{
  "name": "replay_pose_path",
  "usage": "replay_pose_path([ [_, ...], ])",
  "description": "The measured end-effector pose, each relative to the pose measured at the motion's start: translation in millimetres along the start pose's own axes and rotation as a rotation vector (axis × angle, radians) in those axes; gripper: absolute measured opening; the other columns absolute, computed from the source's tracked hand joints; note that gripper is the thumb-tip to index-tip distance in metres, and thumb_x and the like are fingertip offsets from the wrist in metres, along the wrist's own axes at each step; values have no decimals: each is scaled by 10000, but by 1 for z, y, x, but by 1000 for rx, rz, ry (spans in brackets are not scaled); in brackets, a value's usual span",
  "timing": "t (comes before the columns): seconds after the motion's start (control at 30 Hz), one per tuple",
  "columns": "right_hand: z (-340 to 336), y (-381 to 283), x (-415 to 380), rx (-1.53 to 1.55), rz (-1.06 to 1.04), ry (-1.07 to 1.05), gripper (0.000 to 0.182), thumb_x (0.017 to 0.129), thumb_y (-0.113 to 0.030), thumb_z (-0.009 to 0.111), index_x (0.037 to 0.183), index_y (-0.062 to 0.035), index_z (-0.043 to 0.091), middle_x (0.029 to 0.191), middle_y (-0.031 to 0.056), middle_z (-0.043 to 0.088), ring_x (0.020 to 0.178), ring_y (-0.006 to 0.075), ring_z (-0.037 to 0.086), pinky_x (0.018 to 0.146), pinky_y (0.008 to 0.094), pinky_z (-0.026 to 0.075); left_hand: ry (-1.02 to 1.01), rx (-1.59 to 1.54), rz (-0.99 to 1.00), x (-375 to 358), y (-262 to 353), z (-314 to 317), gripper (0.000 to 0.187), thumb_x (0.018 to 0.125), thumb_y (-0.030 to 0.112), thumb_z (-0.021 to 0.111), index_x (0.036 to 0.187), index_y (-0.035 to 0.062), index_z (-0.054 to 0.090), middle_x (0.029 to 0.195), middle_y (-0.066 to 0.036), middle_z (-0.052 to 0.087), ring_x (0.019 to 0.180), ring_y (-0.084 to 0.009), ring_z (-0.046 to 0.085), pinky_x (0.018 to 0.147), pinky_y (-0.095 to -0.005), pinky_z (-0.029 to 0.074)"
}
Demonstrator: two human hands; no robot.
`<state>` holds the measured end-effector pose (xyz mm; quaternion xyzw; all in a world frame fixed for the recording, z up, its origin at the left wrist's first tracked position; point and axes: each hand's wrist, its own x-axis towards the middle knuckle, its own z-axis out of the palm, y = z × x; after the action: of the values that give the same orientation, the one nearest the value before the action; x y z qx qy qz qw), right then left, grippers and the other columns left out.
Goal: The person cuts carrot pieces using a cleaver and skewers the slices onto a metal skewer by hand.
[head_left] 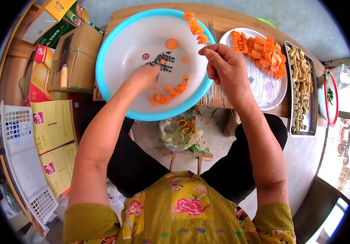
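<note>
My right hand (pixel 227 69) pinches a thin skewer threaded with orange carrot slices (pixel 196 29), held up over the right rim of the basin. Inside the white basin with a blue rim (pixel 102 53), my left hand (pixel 144 77) is low over the printed zebra, its fingers blurred. Close to those fingers lies a small carrot piece (pixel 162 62). A round carrot slice (pixel 171 43) sits farther back, and several small carrot pieces (pixel 167 94) are gathered along the front of the basin floor.
To the right, a white plate (pixel 270 101) bears carrot skewers (pixel 264 53). Bare skewers (pixel 214 95) lie beside the basin. A metal tray (pixel 313 101) holds tan and green skewered food. Cardboard boxes (pixel 77 61) stand left; a plastic bag of scraps (pixel 181 132) is below.
</note>
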<state>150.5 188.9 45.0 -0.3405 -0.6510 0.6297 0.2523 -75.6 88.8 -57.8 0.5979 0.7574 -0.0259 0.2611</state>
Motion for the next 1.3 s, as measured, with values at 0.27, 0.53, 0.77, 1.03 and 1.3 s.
replay_pose_path([
  [0.27,-3,-3,-2,15,-22,-7,203,932,-175,552,951,2,649,538,-8,510,454,36,393,423,210,313,-283,-357,-50,-14,26,12,549,642,152,736,1127,20,516,932,-161,649,892,-298,632,789,-399,505],
  [0.53,2,-1,0,-7,-3,-12,200,935,-169,542,953,-2,651,536,-8,510,451,36,393,423,208,315,-14,-352,252,-2,52,28,476,698,87,650,1164,86,559,1008,-168,525,907,-324,575,831,-391,465],
  [0.77,1,2,0,-10,-4,-10,205,936,-166,537,951,5,647,532,-6,504,448,35,391,422,210,314,188,-264,306,11,50,45,343,717,52,619,1059,66,601,907,-140,551,765,-279,593,628,-339,481],
  [1.03,-4,-1,-3,-3,18,-3,201,933,-169,541,945,2,647,538,-6,506,451,38,403,423,211,318,-246,-1417,40,18,40,-10,116,886,211,586,917,99,584,766,34,561,579,-68,533,509,-218,448],
  [1.3,-5,1,-3,-9,42,-1,202,934,-181,552,963,-3,645,540,-7,503,454,35,399,423,207,314,-305,-1833,186,12,44,-44,248,953,320,416,823,123,494,709,9,476,561,-93,402,433,-208,237],
])
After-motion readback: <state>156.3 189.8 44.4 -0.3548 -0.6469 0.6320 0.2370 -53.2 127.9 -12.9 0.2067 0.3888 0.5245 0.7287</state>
